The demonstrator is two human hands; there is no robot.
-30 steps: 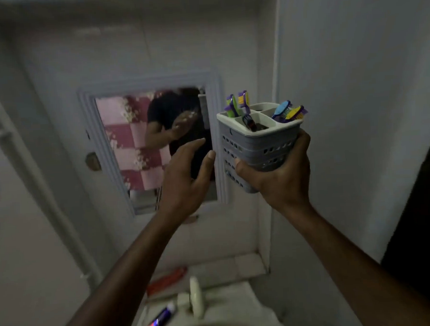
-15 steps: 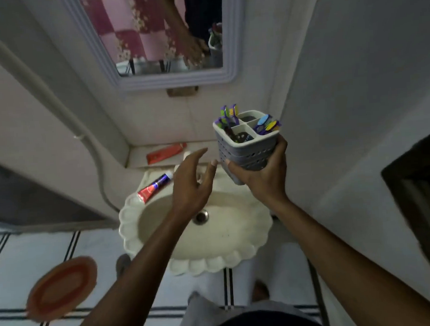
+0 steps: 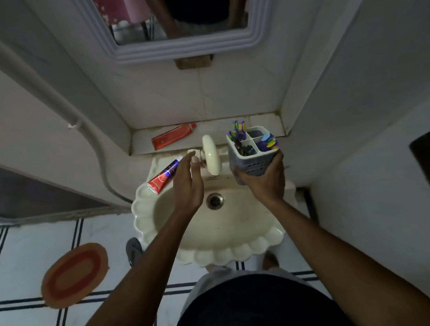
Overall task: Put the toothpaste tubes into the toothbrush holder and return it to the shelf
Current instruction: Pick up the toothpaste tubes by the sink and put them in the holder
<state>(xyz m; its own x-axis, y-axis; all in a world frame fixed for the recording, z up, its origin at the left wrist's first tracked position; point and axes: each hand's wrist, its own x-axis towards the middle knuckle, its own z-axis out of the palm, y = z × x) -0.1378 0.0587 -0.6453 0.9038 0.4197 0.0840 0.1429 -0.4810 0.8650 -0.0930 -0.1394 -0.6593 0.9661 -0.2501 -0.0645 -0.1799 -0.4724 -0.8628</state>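
Observation:
My right hand (image 3: 262,180) grips a grey slotted toothbrush holder (image 3: 252,156) from below, over the right rim of the sink; several toothbrushes stand in its compartments. My left hand (image 3: 189,184) is open, fingers together, over the sink's back left, its fingertips just right of a red and blue toothpaste tube (image 3: 163,176) lying on the sink rim. A second, red toothpaste tube (image 3: 172,136) lies flat on the tiled shelf (image 3: 261,121) behind the sink.
A cream scalloped sink (image 3: 213,255) sits below with a tap (image 3: 211,155) at its back. A mirror frame (image 3: 183,48) hangs above the shelf. Walls close in left and right. An orange oval mat (image 3: 74,275) lies on the tiled floor.
The view tipped down from the mirror to the sink. Both hands came down, the right one carrying the holder; my left hand moved closer to the tube on the sink rim.

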